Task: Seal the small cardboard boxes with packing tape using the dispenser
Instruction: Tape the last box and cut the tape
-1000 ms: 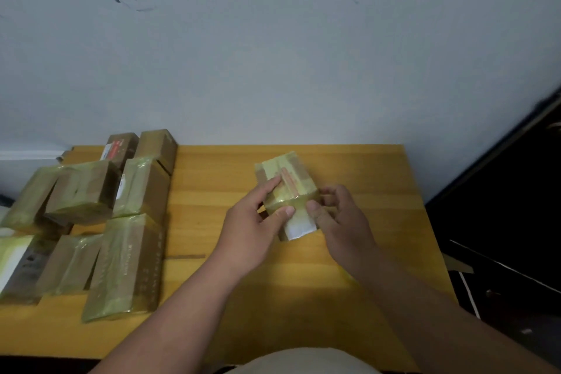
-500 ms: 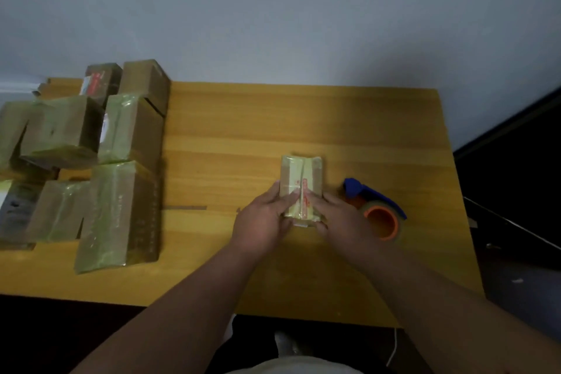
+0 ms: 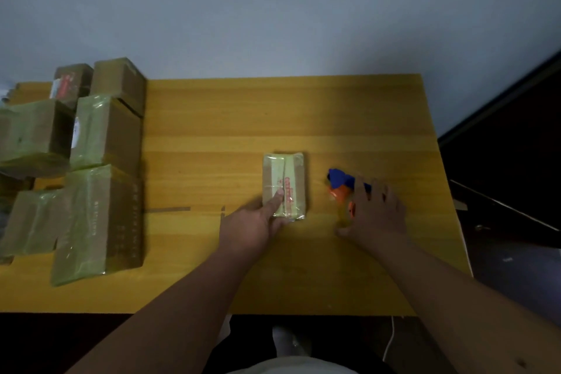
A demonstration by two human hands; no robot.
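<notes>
Centrally on the wooden tabletop (image 3: 212, 136) lies a small cardboard box (image 3: 284, 182), wrapped in yellowish tape with red print running along its top seam. The left hand (image 3: 247, 229) steadies it at the near end: the index finger lies straight along the top of the box, pressing down, while the other fingers sit against its near left corner; whether they curl round the edge is hard to tell.

Just to the right of the box, apart from it, sits the tape dispenser (image 3: 341, 184), blue at its far end with an orange roll showing beneath. The right hand (image 3: 376, 212) is spread over it, fingers splayed and reaching across the roll, thumb stretched out low over the tabletop. The hand is blurred, so a firm grip on the dispenser cannot be confirmed; the fingers look extended rather than wrapped.

Along the left side of the tabletop stands a cluster of taped boxes (image 3: 97, 222), well apart from both hands.
</notes>
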